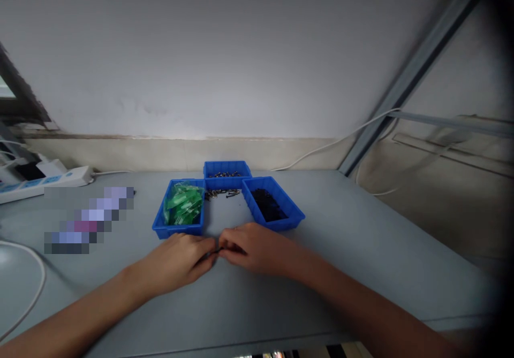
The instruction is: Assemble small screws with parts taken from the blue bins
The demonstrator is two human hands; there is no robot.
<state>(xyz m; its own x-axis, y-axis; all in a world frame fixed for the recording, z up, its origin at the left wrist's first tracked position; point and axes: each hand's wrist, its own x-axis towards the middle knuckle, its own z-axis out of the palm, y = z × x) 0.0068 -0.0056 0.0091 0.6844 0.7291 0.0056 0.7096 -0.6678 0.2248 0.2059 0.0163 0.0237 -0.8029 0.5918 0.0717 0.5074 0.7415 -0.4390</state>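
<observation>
My left hand (pixel 183 256) and my right hand (pixel 252 246) meet in front of the blue bins, fingertips nearly touching. Both are closed in a pinch. A small dark, thin piece (pixel 219 250) shows between the fingertips; most of it is hidden, so its kind cannot be made out. Just beyond my left hand stands a blue bin (pixel 176 231) heaped with green and clear plastic pieces (pixel 183 203). Beyond my right hand, another blue bin (pixel 295 216) holds small black parts (pixel 267 205). Loose screws (pixel 229 193) lie on the table between these two bins.
A third blue bin (pixel 227 181) with small metal parts stands at the back. On the left are a white power strip (pixel 76 176), a pixelated object (pixel 90 221) and a white cable (pixel 42 275). The grey table (pixel 361 240) meets the wall; a metal post (pixel 371 122) rises at right.
</observation>
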